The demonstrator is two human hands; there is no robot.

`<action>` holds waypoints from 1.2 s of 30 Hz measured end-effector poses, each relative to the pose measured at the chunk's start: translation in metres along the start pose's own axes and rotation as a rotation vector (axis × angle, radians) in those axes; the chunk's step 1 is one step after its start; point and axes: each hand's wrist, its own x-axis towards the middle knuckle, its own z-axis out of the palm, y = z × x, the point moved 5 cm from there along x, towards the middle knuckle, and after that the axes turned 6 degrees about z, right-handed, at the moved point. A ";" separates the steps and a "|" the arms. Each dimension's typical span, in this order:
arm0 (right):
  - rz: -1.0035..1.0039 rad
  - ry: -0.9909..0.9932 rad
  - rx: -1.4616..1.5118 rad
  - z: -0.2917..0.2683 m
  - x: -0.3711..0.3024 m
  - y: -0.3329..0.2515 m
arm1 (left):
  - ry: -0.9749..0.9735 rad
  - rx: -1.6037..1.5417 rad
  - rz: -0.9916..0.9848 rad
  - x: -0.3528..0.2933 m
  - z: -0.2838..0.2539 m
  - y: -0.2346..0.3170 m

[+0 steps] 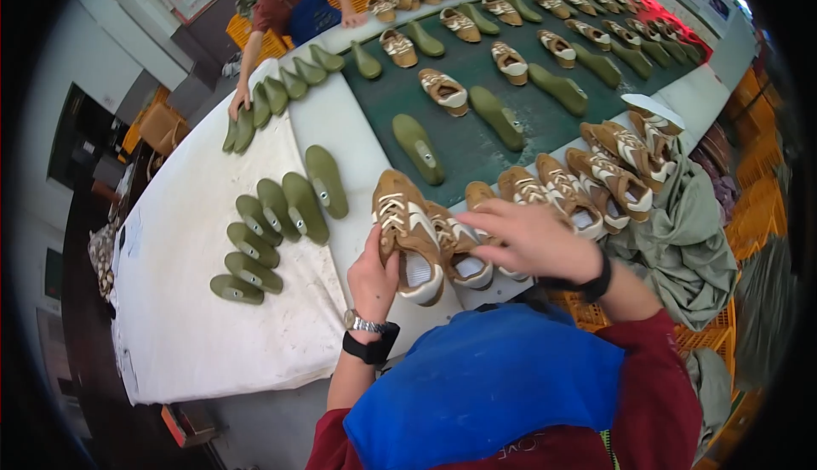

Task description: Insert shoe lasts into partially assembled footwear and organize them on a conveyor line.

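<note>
My left hand (373, 279) is closed on the side of a brown suede sneaker (408, 236) with white laces and stripes, its toe pointing away from me. Close against it on the right stands a second brown sneaker (468, 267). Over that one reaches my right hand (532, 233), slightly blurred, with fingers stretched out and thumb apart; whether the fingertips touch the shoe I cannot tell. Partly behind my right hand, a row of similar sneakers (562, 185) runs along the near edge of the table.
Green shoe lasts (277, 206) lie in a group on the white cloth (196, 342) to my left. More lasts and sneakers stand in rows on the green conveyor belt (383, 87). Across the table, a co-worker (294, 2) touches lasts. Grey-green cloth (681, 240) covers orange crates at right.
</note>
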 end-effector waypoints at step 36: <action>0.142 0.380 0.104 0.009 -0.079 0.112 | 0.180 0.014 0.150 0.011 -0.019 -0.001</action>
